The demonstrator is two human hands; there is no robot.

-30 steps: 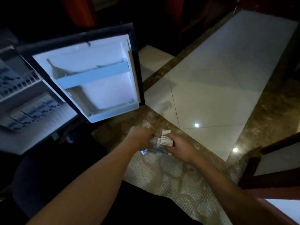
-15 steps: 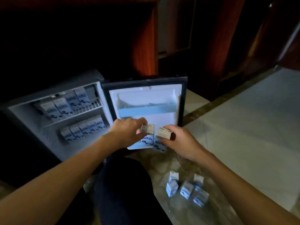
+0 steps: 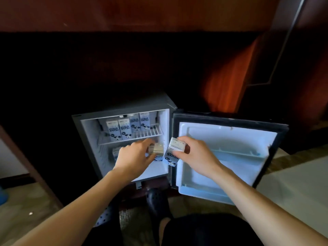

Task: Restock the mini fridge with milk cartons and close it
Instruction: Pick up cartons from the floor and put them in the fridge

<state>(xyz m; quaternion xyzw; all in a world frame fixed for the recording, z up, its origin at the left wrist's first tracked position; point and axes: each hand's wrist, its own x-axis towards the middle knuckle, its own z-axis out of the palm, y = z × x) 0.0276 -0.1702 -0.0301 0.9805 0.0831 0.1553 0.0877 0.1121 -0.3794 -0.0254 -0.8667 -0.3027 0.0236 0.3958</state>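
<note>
The mini fridge (image 3: 88, 132) stands open on the floor, its door (image 3: 229, 139) swung out to the right. Several milk cartons (image 3: 122, 129) stand on the upper wire shelf. My left hand (image 3: 134, 157) reaches into the lower compartment, shut on a milk carton (image 3: 156, 149). My right hand (image 3: 197, 155) holds a second milk carton (image 3: 173, 153) at the fridge's front edge, just right of the left one. Another carton (image 3: 115, 152) on the lower level is partly hidden behind my left hand.
Dark wooden furniture surrounds the fridge. My shoes (image 3: 156, 201) and knees are right in front of it. A pale tiled floor (image 3: 292, 189) lies to the right, a stone-patterned floor (image 3: 26, 205) to the left. The door's lower rack (image 3: 236, 153) holds nothing.
My view has swung from the floor to the fridge. Both hands, each with a carton, have moved from in front of the door to the fridge's lower compartment.
</note>
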